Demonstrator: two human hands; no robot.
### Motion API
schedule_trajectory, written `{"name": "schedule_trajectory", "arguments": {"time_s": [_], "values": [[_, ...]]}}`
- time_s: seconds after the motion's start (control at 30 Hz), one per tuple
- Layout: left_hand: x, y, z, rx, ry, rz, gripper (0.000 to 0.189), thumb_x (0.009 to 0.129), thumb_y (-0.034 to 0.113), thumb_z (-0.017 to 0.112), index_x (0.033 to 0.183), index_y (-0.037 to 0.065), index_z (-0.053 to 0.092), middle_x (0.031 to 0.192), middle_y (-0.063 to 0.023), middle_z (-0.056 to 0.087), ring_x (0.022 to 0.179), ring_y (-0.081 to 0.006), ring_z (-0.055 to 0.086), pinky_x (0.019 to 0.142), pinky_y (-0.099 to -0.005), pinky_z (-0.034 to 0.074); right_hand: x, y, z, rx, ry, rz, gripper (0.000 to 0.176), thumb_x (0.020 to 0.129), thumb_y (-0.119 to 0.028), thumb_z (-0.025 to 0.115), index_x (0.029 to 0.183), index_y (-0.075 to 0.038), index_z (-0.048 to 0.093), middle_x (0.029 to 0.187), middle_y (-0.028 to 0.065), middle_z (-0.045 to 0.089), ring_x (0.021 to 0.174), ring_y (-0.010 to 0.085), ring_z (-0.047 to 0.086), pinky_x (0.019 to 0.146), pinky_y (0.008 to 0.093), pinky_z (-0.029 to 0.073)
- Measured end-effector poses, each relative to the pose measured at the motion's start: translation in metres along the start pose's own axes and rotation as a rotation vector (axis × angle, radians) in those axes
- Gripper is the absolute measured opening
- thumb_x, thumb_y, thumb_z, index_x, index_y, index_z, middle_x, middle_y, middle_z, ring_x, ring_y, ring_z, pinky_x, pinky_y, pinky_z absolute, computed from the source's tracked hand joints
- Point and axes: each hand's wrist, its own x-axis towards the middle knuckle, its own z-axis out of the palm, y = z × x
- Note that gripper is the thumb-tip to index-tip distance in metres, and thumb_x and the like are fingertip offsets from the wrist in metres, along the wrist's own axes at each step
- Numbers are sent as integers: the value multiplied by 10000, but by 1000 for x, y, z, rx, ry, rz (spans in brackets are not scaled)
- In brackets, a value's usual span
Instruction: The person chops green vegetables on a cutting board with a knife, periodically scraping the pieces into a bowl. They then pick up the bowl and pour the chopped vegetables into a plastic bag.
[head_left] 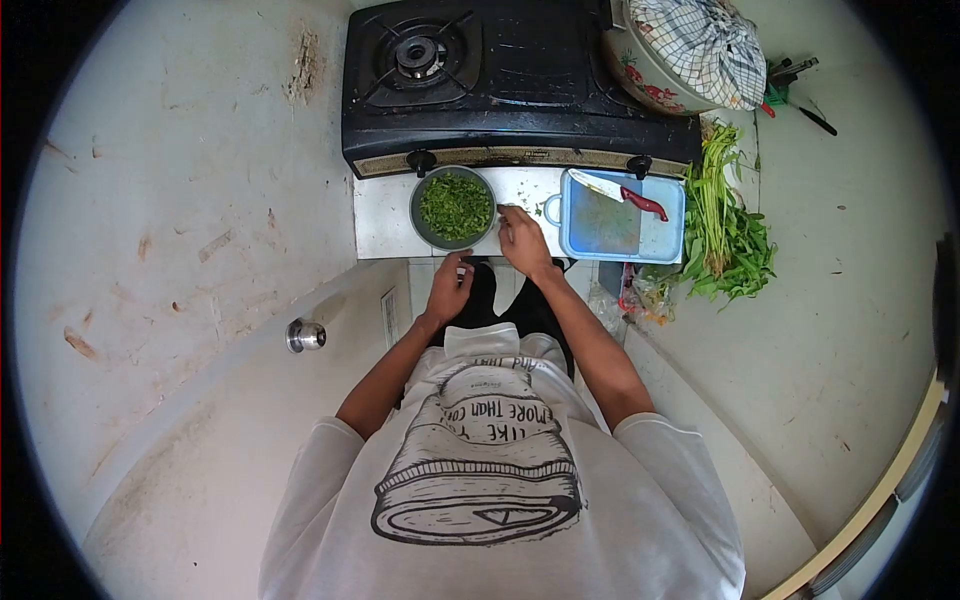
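A round grey-green bowl (418,229) full of chopped greens (455,207) stands on the white tiled counter in front of the stove. My right hand (523,240) is at the bowl's right side, its fingertips close to the rim, with fingers partly curled and nothing visible in them. Just below the bowl's front edge is my left hand (451,287), fingers bent and apart, holding nothing. To the right lies a blue cutting board (662,225), with a red-handled knife (645,204) across its upper part.
A black two-burner stove (530,75) fills the back. On its right sits a floral pot (640,85) under a checked cloth (700,45). Long leafy greens (735,245) hang over the counter's right edge. A door knob (306,336) is at the left.
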Motion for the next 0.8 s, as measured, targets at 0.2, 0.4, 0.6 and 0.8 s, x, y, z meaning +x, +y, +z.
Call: {"name": "schedule_trajectory", "arguments": {"time_s": [0.2,0.4,0.6,0.8], "values": [[34,17,30,21,-98,119,438,988,5,596,1417,14,511,1346,-177,617,1068,-304,689,924,-399,583,29,35,-36,-289,86,-56,430,887,-40,609,1309,40,610,1321,248,607,1227,419,600,1066,463,505],[56,37,46,218,-128,272,453,988,29,571,1432,12,487,1376,-213,552,1249,-391,576,1083,-461,475,41,44,-29,-405,-28,-158,461,894,-50,627,1348,28,607,1397,223,591,1300,389,572,1113,445,492],[33,24,36,296,-149,268,492,1004,72,550,1485,17,459,1482,-233,469,1389,-435,460,1190,-498,378,-2,31,-23,-352,-126,-135,432,907,-58,622,1322,59,606,1402,226,582,1328,377,549,1127,432,477],[21,21,26,414,-172,215,602,1033,134,537,1593,24,343,1543,-321,367,1449,-506,363,1223,-546,324,-29,33,-29,-268,113,12,478,922,-21,579,1394,60,565,1415,257,577,1303,415,572,1131,445,475]]}}
